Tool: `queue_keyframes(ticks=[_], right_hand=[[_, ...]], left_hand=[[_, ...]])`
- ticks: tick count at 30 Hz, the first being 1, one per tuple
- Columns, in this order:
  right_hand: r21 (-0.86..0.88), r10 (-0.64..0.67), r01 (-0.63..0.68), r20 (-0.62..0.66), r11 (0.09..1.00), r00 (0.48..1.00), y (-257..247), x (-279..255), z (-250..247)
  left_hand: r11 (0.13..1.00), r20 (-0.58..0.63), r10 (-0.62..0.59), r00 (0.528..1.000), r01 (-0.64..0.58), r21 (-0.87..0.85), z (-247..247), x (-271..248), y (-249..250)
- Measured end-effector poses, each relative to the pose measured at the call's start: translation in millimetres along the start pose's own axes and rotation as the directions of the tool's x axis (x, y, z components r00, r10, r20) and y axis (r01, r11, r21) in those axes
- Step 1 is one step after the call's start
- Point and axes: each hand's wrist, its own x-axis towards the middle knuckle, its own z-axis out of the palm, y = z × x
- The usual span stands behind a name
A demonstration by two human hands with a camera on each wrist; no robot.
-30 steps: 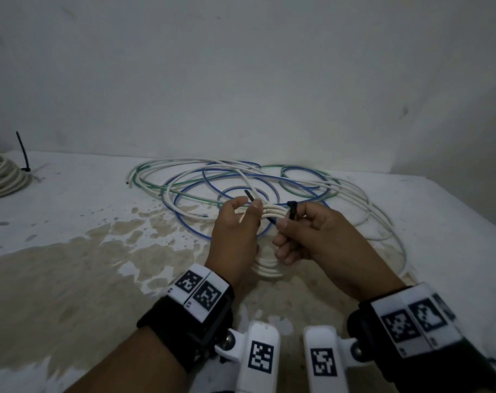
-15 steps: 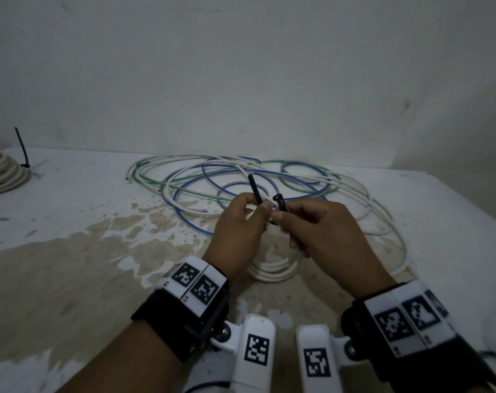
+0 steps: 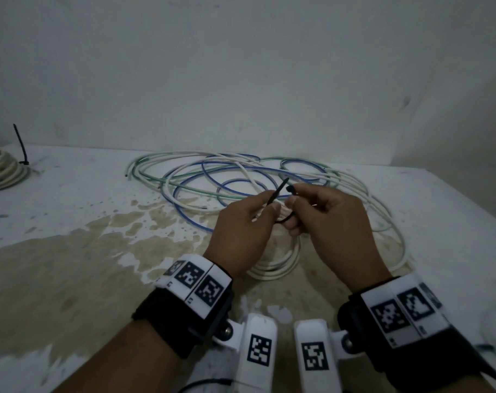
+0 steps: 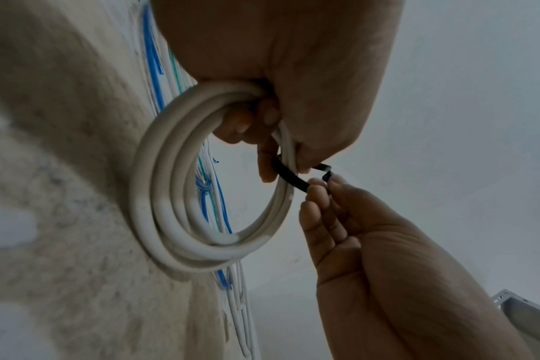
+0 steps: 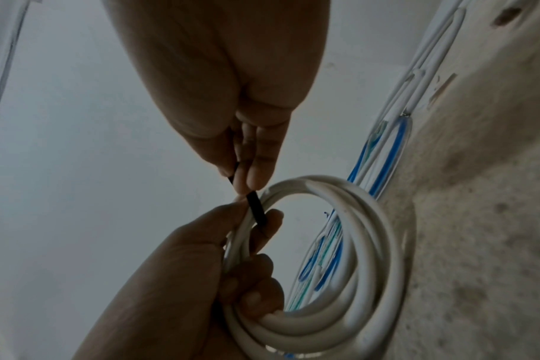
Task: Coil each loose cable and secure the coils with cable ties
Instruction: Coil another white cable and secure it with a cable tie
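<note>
Fingers (image 4: 267, 168) of the left hand (image 3: 241, 231) are curled round the white coil (image 4: 182, 194) and pinch one end of the black tie (image 4: 290, 176); the fingers of the right hand (image 3: 332, 222) pinch the tie's other end, the one with the head. The coil hangs above the bench (image 3: 71, 251), lifted clear of the loose cables (image 3: 201, 177) behind it. The tie passes under the bundle, with its pointed tail sticking up beside the head in the head view; the tail does not appear to be threaded yet. Risks, as judged from this position: the tail may miss the head slot, since both ends are held only at the fingertips and the light is poor. If the left grip slackens while the tail is guided, the turns may spring apart and the tie will catch only some of them. A turn left outside the loop would leave the coil unsecured. A finished coil (image 3: 3, 171) with its own tie lies at the far left.
</note>
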Motion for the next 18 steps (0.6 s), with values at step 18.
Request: queue_keyframes(ticks=[18], right_hand=[[-0.071, -0.095, 0.090, -0.066, 0.993, 0.993, 0.2, -0.4, -1.7]], left_hand=[[0.999, -0.013, 0.016, 1.000, -0.016, -0.033, 0.3, -3.5, 3.0]])
